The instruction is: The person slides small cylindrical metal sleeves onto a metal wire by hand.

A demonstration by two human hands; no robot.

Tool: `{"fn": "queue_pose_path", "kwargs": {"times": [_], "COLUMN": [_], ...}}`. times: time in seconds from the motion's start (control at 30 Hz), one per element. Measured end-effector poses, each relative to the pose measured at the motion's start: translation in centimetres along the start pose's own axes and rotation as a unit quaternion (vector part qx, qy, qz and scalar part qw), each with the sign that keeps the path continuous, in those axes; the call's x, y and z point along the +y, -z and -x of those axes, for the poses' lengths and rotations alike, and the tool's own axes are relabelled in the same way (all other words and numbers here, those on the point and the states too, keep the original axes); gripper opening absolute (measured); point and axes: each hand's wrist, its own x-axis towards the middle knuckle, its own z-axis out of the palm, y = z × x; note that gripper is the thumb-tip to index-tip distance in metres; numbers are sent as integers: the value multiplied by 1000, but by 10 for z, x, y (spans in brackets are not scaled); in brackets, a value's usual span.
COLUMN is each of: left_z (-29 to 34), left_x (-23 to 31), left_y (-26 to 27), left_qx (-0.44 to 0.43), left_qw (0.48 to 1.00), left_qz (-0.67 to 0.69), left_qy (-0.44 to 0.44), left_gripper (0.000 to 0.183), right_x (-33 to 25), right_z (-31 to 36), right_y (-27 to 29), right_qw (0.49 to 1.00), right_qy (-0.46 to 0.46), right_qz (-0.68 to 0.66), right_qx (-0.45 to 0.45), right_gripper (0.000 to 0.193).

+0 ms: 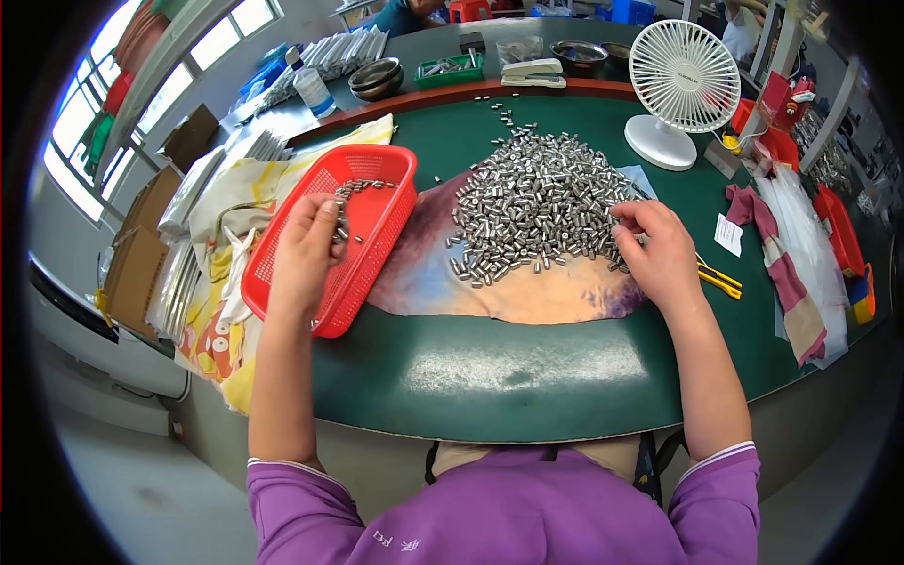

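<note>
A large heap of small shiny metal cylinders [541, 202] lies on a multicoloured cloth [424, 273] on the green table. To its left a red perforated plastic basket [381, 247] holds a few more of these cylinders [365, 185]. My left hand [306, 247] is over the basket, fingers curled and closed; some cylinders show right beside the fingertips, but what lies inside the grip is hidden. At the heap's right edge my right hand [656, 247] has its thumb and fingers bent together on small metal cylinders.
A white desk fan [683, 80] stands behind my right hand. A yellow-handled cutter [719, 280] and a striped cloth [789, 292] lie to the right. Yellowish fabric [226, 311] is under the basket. Metal bowls [375, 79] and a green tray [450, 72] stand beyond the raised edge.
</note>
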Motion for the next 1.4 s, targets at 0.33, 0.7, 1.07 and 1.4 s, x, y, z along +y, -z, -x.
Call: {"fn": "queue_pose_path", "kwargs": {"times": [0.33,0.7,1.07,1.4], "left_z": [-2,91,136,155], "left_x": [-13,-10,-44,-54], "left_y": [89,17,-16,7], "left_qx": [98,128,-83,-38], "left_qw": [918,796,834,844], "left_qz": [-383,-437,-471,-487], "left_qy": [-31,-400,-276,-223], "left_gripper": [35,40,39,38], "right_x": [-9,-1,-28,75], "right_z": [1,0,32,48], "right_y": [-1,-7,11,123], "right_qw": [1000,994,985,976], "right_qy": [26,75,126,-77], "right_qz": [-8,30,22,203], "right_qx": [-7,70,-118,10], "right_gripper": [16,21,17,18]}}
